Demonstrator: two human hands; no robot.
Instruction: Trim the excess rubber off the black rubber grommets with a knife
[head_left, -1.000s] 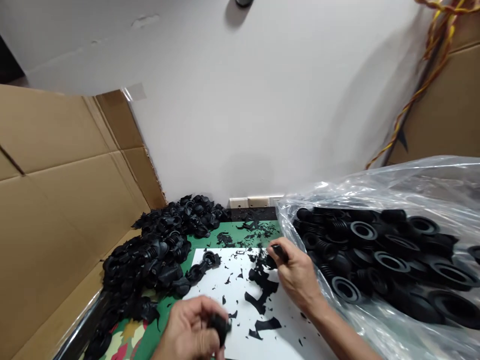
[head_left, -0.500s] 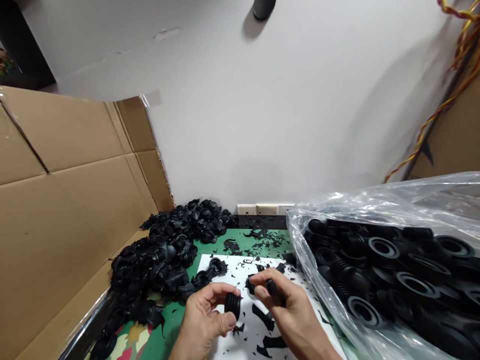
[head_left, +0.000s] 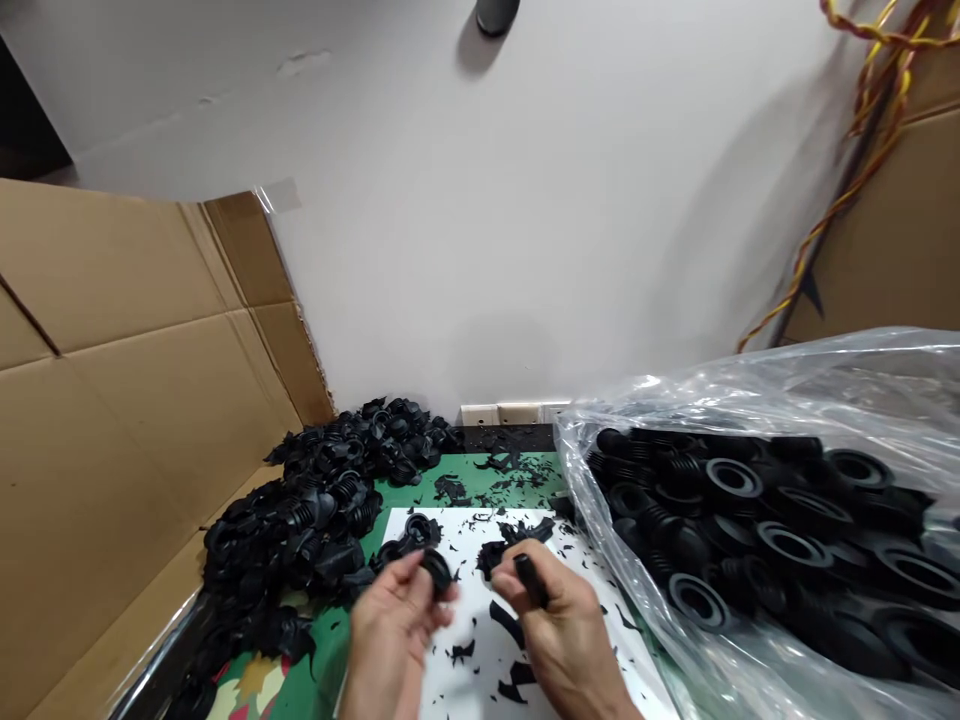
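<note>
My left hand (head_left: 394, 625) pinches a black ribbed rubber boot (head_left: 436, 572), its round opening now tilted to show. My right hand (head_left: 559, 625) is closed around a tool with a black handle (head_left: 531, 580); the tool's working end is hidden by the fingers. Ragged black rubber scraps (head_left: 491, 558) lie at the right fingertips; whether they are held, I cannot tell. Beneath both hands is a white sheet (head_left: 480, 690) strewn with cut black pieces, such as a curved strip (head_left: 507, 625). Another black rubber part (head_left: 421, 530) rests on the sheet's back left corner.
A heap of black rubber parts (head_left: 322, 530) rises at the left against a cardboard panel (head_left: 150, 400). On the right, a clear plastic bag (head_left: 581, 470) holds many black rubber boots (head_left: 697, 600). Small shavings cover the green mat (head_left: 450, 468) near the wall sockets (head_left: 517, 413).
My left hand has turned the rubber boot so its opening faces more upward, and moved it slightly away from me. The whole view has shifted a little, with the scene sliding left.
</note>
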